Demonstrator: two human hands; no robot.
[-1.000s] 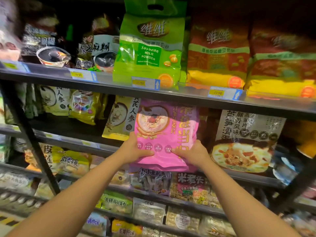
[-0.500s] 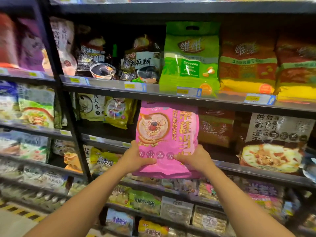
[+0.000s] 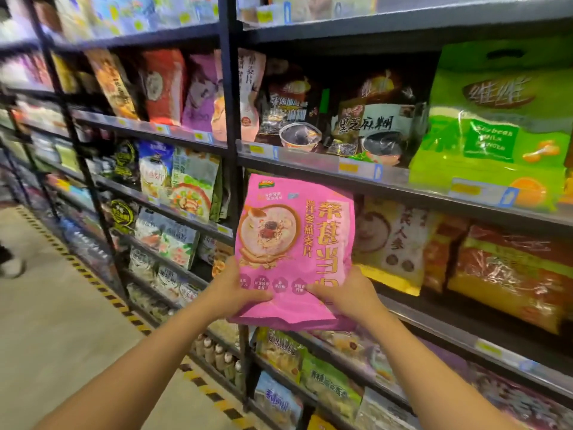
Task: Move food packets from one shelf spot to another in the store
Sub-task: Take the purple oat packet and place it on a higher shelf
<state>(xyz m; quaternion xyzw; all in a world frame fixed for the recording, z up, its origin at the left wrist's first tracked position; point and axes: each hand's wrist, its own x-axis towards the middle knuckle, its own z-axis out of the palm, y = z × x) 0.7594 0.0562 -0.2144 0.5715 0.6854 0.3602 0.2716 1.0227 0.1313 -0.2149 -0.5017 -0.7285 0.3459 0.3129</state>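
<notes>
Partly hidden behind pink packet point(image 3: 294, 243): both hands' fingers point(image 3: 322, 291).

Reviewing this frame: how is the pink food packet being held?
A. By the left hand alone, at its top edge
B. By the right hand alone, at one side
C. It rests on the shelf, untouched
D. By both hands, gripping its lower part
D: the left hand and right hand both grip the lower part of the pink packet, which is upright in front of the shelves, resting on none.
</notes>
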